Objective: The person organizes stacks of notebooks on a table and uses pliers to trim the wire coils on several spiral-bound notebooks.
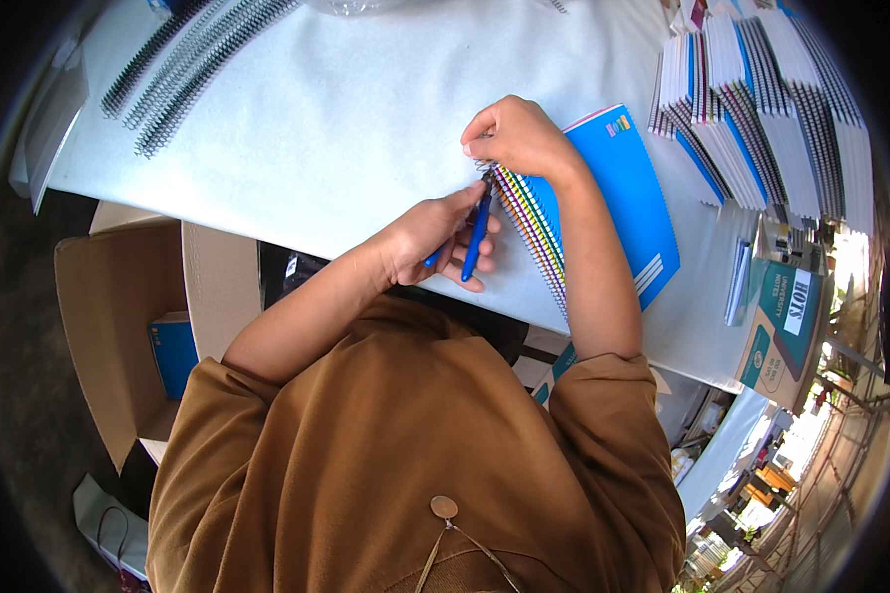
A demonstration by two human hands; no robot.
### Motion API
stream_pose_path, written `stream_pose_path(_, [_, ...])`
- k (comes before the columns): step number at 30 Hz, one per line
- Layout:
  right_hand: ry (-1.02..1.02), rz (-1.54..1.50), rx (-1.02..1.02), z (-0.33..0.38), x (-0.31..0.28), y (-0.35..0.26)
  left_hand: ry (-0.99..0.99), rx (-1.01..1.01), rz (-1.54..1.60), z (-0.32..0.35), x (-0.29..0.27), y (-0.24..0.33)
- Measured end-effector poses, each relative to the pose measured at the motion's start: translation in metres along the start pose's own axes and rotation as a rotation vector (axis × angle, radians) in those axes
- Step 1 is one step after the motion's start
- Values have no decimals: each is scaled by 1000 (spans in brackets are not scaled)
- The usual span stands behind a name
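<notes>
My left hand (435,240) is closed around a pair of pliers with blue handles (479,235). The dark jaws point away from me and meet the loose end of a spiral binding wire (483,165). Above them, my right hand (517,136) is closed, thumb and fingertips pinched at that wire end. The wire runs along the edge of a stack of notebooks with a blue cover (613,198), lying slanted on the table under my right forearm. Colourful page edges (536,222) show beside the coil. My right wrist hides part of the cover.
Several loose wire coils (203,74) lie at the far left of the white-covered table (346,128). Tall stacks of spiral notebooks (752,114) stand at the far right. A cardboard box (119,326) with a blue notebook (172,354) is below left; a printed carton (783,331) is at right.
</notes>
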State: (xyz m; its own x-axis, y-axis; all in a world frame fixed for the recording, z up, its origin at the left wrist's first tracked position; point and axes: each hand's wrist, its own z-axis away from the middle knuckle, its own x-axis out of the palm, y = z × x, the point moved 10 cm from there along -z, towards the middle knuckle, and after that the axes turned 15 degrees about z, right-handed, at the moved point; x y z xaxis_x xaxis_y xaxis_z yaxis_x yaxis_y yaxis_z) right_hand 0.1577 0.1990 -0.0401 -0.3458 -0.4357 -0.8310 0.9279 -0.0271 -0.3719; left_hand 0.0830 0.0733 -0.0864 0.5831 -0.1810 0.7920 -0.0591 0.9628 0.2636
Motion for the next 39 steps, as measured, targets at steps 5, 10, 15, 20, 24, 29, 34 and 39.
stream_pose_path(5, [4, -86, -12, -3, 1, 3, -6, -9, -33, 2, -7, -6])
stream_pose_path(10, [-61, -108, -45, -4, 4, 1, -44, -26, -13, 9, 10, -6])
stream_pose_path(15, [-37, -119, -66, -5, 4, 2, -85, -28, 17, 8, 12, -6])
stream_pose_path(20, [-32, -94, -77, -4, 1, -1, -74, -17, 33, 9, 12, 4])
stream_pose_path(24, [-40, -124, -70, -3, 2, 0, -43, -28, 85, 7, 11, 3])
stream_pose_path(29, [-33, -125, -90, -3, 2, -1, -94, 21, 16, 0, 4, 3])
stream_pose_path(34, [-47, -152, -96, -3, 4, 2, 110, 90, -65, 5, 6, 6])
stream_pose_path(39, [-62, -224, -88, -5, 5, 1, 20, 64, -72, 1, -3, 2])
